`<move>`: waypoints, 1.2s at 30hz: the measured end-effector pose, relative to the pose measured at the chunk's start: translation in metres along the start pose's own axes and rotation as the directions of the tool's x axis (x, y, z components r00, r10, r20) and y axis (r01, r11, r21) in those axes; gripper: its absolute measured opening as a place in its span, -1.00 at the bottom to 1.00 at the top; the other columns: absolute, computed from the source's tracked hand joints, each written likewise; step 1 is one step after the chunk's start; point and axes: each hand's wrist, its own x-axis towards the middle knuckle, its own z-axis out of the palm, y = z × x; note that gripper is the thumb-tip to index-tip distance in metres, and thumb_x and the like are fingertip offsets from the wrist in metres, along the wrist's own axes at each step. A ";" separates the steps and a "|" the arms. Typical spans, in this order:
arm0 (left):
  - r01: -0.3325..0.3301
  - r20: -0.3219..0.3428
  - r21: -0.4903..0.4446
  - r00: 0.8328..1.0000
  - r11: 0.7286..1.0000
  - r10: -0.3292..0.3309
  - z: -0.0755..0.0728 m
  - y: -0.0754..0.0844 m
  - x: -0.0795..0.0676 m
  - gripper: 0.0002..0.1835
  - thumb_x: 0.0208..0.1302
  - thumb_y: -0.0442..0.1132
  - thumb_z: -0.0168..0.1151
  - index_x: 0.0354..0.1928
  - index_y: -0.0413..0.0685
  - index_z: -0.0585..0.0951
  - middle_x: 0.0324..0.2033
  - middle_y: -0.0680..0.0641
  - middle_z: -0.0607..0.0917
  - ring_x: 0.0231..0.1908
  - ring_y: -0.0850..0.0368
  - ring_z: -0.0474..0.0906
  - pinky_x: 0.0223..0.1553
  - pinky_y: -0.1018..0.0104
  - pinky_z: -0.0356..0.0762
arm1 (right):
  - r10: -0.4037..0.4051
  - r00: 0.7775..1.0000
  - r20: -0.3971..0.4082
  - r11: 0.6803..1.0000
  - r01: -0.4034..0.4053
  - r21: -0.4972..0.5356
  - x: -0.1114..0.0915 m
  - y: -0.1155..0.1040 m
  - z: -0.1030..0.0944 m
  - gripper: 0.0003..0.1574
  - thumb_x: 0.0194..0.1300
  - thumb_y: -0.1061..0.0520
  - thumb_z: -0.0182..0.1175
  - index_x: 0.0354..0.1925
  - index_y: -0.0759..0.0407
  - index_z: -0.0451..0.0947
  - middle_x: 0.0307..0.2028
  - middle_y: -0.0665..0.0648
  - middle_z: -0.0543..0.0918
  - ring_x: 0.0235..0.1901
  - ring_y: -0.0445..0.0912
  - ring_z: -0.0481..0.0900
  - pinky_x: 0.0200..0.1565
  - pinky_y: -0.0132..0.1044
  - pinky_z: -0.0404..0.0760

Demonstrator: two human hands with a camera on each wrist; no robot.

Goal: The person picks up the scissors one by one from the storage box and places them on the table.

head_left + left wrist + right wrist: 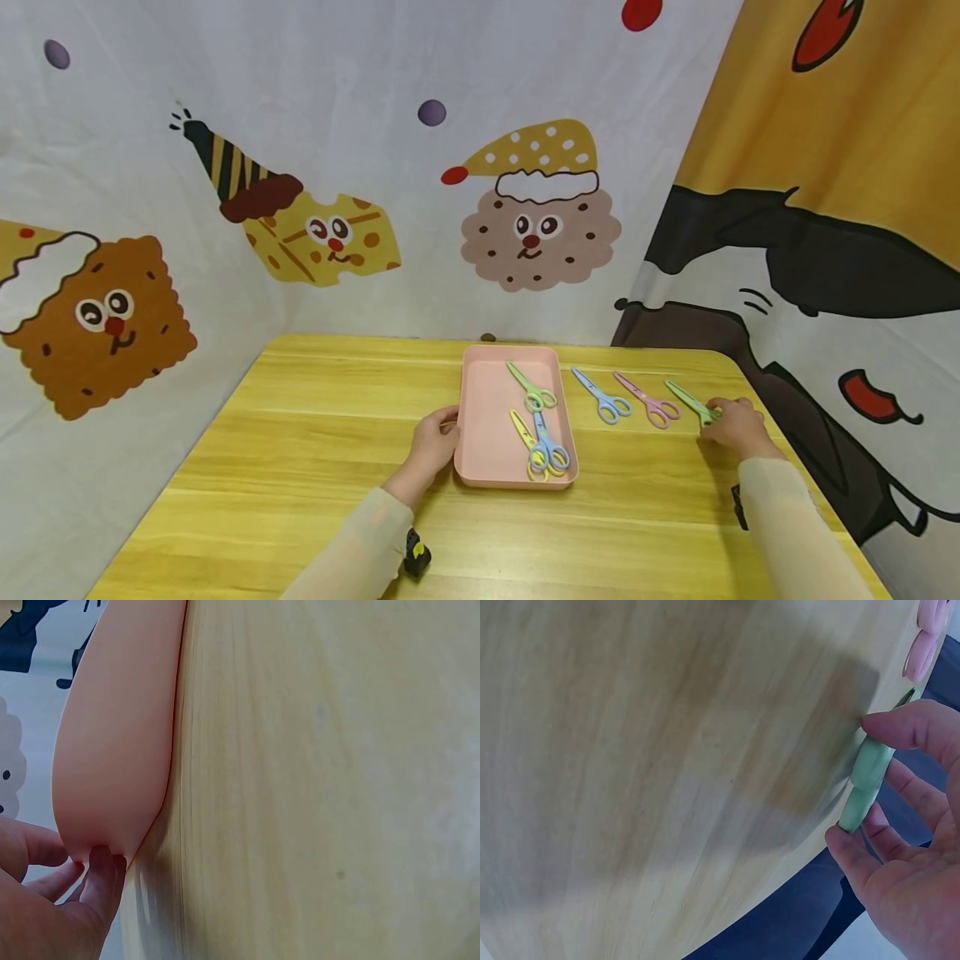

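Note:
A pink tray (487,417) lies on the table, with my left hand (435,442) gripping its left side. In the left wrist view, the thumb is at the rim and the fingertips (101,862) are against the tray's outer wall. Inside the tray are green scissors (538,398), blue scissors (549,450) and yellow scissors (521,425), the blue overlapping the yellow. Over at the right, my right hand (738,427) holds another pair of green scissors (686,398) by the handles, blades pointing away. Its thumb and fingers are around the green handle loops (870,765) in the right wrist view.
Between the tray and my right hand, blue scissors (600,396) and pink scissors (647,400) lie in a row on the wooden table (322,417). A cartoon-printed curtain (360,150) stands behind the table's far edge and along its sides.

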 end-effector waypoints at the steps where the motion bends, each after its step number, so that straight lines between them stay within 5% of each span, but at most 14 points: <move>1: 0.005 0.002 0.000 1.000 1.000 -0.005 0.000 0.000 0.000 -0.61 0.24 -0.45 0.04 0.13 -0.37 0.50 0.01 -0.31 0.60 -0.04 -0.11 0.60 -0.11 0.26 0.65 | -0.002 1.000 -0.001 1.000 0.002 -0.001 0.001 0.000 0.000 -0.23 -0.03 0.12 0.28 0.11 0.49 0.34 -0.02 0.68 0.23 -0.20 0.42 0.23 -0.29 0.11 0.39; 36: 0.042 0.003 -0.003 0.999 0.999 -0.042 0.000 -0.001 0.003 -0.61 0.27 -0.43 0.06 0.15 -0.31 0.50 0.03 -0.27 0.60 -0.02 -0.09 0.59 -0.08 0.22 0.64 | -0.093 0.994 0.056 0.995 0.092 0.029 0.010 0.013 -0.001 -0.21 0.03 0.15 0.21 0.19 0.51 0.30 0.03 0.70 0.22 -0.09 0.48 0.27 -0.20 0.16 0.40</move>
